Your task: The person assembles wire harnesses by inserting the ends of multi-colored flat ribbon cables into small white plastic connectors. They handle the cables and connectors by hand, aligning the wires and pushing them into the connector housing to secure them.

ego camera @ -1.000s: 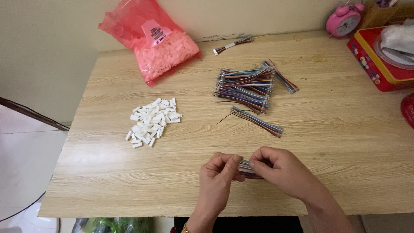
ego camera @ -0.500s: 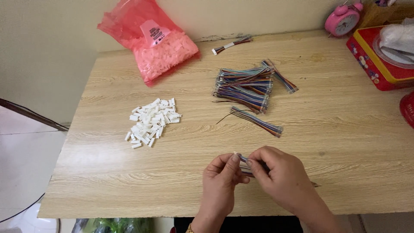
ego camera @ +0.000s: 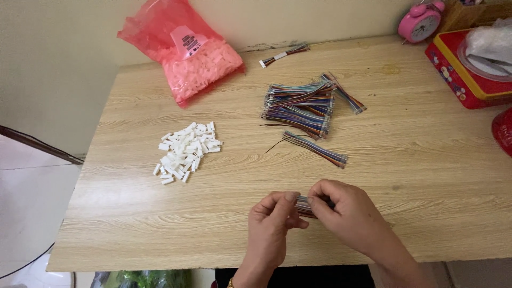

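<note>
Both hands meet low over the near edge, left hand [ego camera: 272,224] and right hand [ego camera: 346,213] pinching fingertips together

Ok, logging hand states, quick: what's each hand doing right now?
Left hand: closed, pinching one end of the wire bundle.
Right hand: closed, pinching the same wire bundle from the other side.

Light wooden table [ego camera: 426,176]: white connector heap [ego camera: 186,150], wire bundles [ego camera: 301,106], pink bag [ego camera: 186,53], red tin [ego camera: 464,80].
</note>
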